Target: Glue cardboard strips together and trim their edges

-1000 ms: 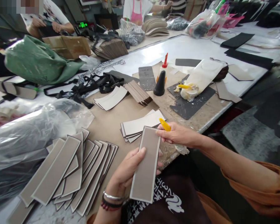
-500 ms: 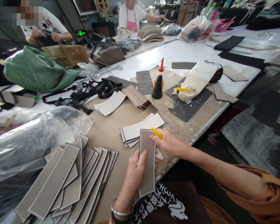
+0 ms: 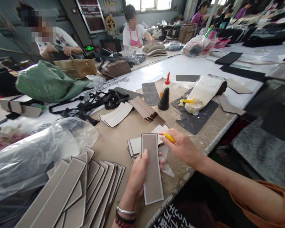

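My left hand grips a long grey strip with a pale border, held upright over the table's front edge. My right hand is closed on a small yellow tool and rests beside the strip's upper right edge. Just behind the strip lies a small stack of white strips. A fanned spread of finished grey strips lies to the left of my left hand.
A black cone and a red-tipped glue bottle stand mid-table by a glue-smeared black mat. Black straps, a brown card stack, a clear plastic bag and a green bag lie left. People work at the far side.
My left hand has brought the grey strip forward and straighter over the table. My right hand with the yellow tool has stayed at the strip's upper right edge. The camera has tilted up.
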The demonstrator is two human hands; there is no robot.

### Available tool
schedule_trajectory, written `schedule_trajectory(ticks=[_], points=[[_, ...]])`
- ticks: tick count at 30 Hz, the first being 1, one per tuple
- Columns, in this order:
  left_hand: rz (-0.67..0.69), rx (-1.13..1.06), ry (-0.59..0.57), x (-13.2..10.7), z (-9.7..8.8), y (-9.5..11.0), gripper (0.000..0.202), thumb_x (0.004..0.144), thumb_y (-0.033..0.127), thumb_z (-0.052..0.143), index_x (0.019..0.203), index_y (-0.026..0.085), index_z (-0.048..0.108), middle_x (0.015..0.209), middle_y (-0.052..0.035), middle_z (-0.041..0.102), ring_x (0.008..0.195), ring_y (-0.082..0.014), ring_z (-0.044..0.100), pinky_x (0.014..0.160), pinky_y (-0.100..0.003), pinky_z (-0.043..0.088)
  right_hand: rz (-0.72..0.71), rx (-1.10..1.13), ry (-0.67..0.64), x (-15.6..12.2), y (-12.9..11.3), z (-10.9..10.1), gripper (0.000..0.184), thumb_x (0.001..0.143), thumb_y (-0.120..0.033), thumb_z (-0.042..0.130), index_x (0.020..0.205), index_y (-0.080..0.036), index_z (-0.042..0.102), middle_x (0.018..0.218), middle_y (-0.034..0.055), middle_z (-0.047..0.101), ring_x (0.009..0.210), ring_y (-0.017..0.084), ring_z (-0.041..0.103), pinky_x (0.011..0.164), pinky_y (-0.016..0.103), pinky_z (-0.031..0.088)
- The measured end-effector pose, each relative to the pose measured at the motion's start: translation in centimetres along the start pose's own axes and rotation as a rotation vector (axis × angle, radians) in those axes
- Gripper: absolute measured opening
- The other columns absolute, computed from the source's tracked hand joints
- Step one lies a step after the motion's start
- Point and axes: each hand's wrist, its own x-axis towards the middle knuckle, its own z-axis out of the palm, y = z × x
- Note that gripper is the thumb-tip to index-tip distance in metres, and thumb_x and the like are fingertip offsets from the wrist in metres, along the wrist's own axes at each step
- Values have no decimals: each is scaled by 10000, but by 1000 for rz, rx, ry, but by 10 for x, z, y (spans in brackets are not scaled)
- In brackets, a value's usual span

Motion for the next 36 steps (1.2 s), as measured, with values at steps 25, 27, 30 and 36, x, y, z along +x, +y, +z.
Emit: schedule_trajectory(ticks=[25, 27, 30, 36], points=[[-137, -110, -103, 9, -23, -15, 663, 817, 610, 396, 1082, 41, 609, 849, -159, 696, 616, -175, 645, 598, -252, 504, 268, 159, -284, 19, -16, 15, 113, 790, -259, 461, 741, -218, 368, 698, -31, 449, 661, 136, 457, 638, 266, 356], [-150, -110, -114, 7, -22, -13, 662, 831, 601, 373, 1059, 32, 622, 837, -157, 696, 624, -172, 643, 599, -241, 499, 276, 178, -306, 20, -17, 12, 113, 789, -265, 458, 738, -217, 370, 697, -30, 442, 650, 134, 446, 629, 266, 354], [-160, -122, -119, 5, -20, -12, 657, 853, 581, 338, 1044, 24, 630, 813, -152, 696, 619, -164, 639, 591, -228, 488, 294, 203, -342, 23, -17, 8, 120, 791, -284, 460, 743, -213, 376, 692, -34, 423, 636, 130, 428, 617, 268, 349], [-160, -165, -145, 3, -17, -10, 640, 858, 572, 336, 1038, 35, 634, 842, -148, 697, 615, -160, 634, 599, -231, 486, 332, 305, -393, 25, -16, 5, 148, 794, -313, 468, 752, -210, 371, 638, -54, 397, 576, 114, 389, 572, 263, 333]])
